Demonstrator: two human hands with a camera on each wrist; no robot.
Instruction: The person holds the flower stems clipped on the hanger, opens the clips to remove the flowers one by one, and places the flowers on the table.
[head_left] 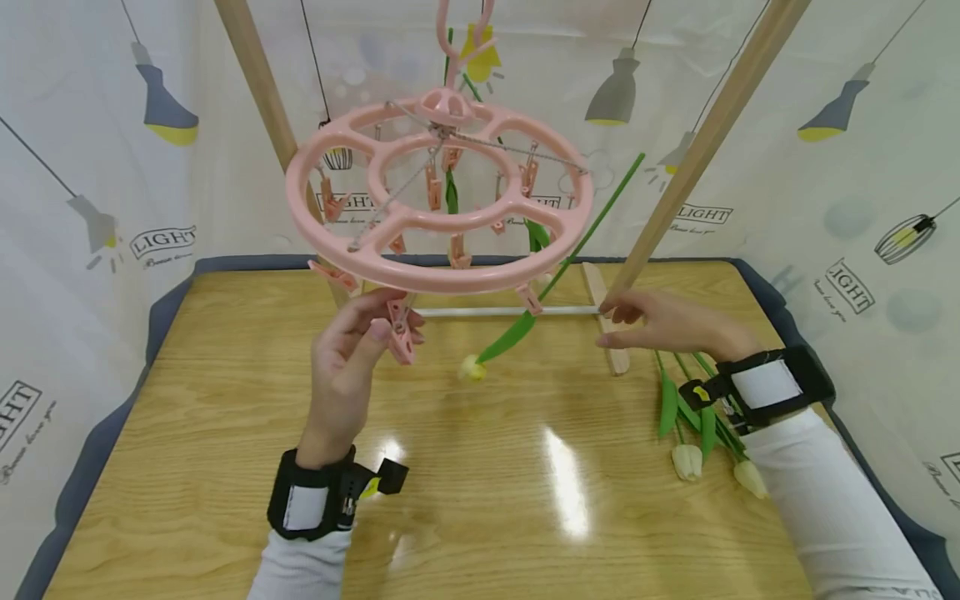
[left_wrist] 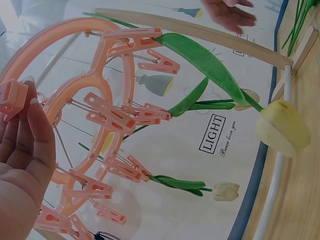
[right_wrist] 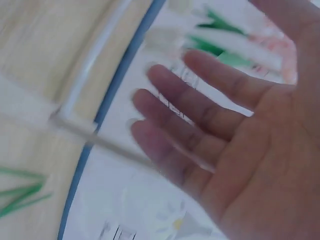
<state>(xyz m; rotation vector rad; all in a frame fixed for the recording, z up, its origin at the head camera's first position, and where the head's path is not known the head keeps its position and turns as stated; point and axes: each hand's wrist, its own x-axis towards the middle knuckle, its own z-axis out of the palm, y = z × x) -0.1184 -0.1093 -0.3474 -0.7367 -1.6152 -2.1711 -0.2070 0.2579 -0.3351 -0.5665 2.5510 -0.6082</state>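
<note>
A pink round clip hanger point(head_left: 450, 279) hangs above the table, with several pink clothespins dangling from its rings. My left hand point(head_left: 341, 367) pinches one clothespin point(head_left: 401, 333) at the near left of the rim, between thumb and fingers. At the near right, another clip grips the green stem of a pale yellow tulip point(left_wrist: 283, 129), which hangs flower down. Farther back in the left wrist view, a white tulip point(left_wrist: 226, 192) also hangs from a clip. My right hand point(head_left: 663, 321) is beside the right post with fingers extended, holding nothing; the right wrist view is blurred.
Several loose white tulips point(head_left: 687, 462) lie on the wooden table point(head_left: 480, 500) at the right, partly behind my right wrist. A wooden stand has a right post point(head_left: 697, 150), a foot point(head_left: 617, 358) and a white crossbar point(head_left: 480, 312). Printed curtains surround the table.
</note>
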